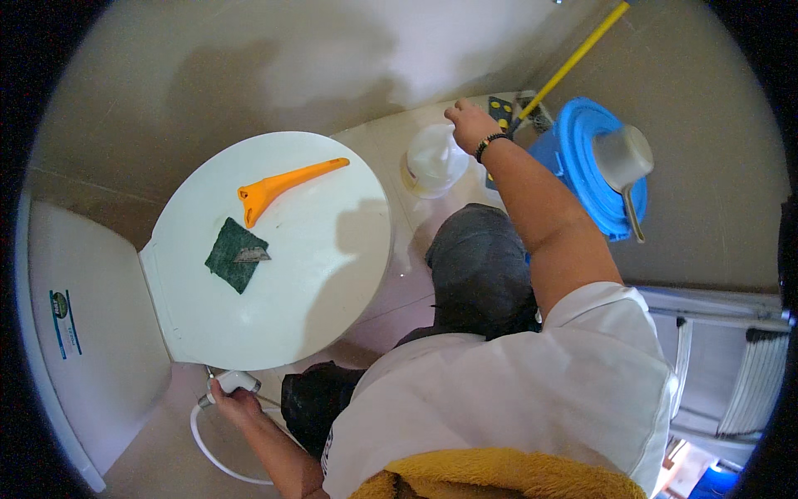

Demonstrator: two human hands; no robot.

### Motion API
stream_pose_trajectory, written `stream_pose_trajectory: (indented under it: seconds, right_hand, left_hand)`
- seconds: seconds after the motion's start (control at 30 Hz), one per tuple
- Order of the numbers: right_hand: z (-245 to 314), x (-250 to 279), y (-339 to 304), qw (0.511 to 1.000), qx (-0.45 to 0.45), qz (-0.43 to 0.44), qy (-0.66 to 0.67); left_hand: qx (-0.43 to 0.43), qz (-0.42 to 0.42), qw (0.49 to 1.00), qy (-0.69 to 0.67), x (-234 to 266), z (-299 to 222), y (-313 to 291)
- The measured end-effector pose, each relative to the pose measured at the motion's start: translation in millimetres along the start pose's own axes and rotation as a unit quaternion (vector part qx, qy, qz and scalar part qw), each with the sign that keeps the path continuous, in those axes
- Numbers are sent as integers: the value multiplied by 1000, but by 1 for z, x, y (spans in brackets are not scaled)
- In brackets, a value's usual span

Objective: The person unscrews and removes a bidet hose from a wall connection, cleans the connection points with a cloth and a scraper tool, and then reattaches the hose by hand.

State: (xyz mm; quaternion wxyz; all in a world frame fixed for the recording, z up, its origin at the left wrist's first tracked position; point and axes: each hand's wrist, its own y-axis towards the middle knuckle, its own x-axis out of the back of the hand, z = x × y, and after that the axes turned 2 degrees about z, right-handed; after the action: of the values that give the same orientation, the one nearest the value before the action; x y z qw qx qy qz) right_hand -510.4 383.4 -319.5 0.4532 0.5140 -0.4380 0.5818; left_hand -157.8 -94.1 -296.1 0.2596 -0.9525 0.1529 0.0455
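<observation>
My left hand (238, 406) is closed on a white handheld bidet sprayer (236, 382) beside the toilet, with its white hose looping below. My right hand (475, 125) is stretched forward, fingers bent at the top of a translucent white plastic jug (435, 162); the exact grip is partly hidden. The jug stands on the floor with yellowish liquid low inside it. On the closed white toilet lid (324, 274) lie an orange plastic scraper handle (287, 185) and a dark green scouring pad (226, 259). A small grey blade (252, 254) rests on the pad.
At the right stands a blue lidded bucket (573, 145) with a long-handled dipper (623, 158) on its lid. A yellow pole (573, 62) leans into the far corner. The toilet tank (100, 333) is at the left, and a folded metal ladder (715, 366) at the lower right.
</observation>
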Motion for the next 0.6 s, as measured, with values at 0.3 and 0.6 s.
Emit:
stream_pose_trajectory:
  seconds: [0.3, 0.6]
  right_hand:
    - [12, 68, -62, 975, -187, 95, 70]
    - [-7, 31, -95, 953, -227, 180, 84]
  left_hand:
    - [37, 90, 994, -40, -3, -12, 9]
    - [35, 73, 997, -12, -11, -9, 9]
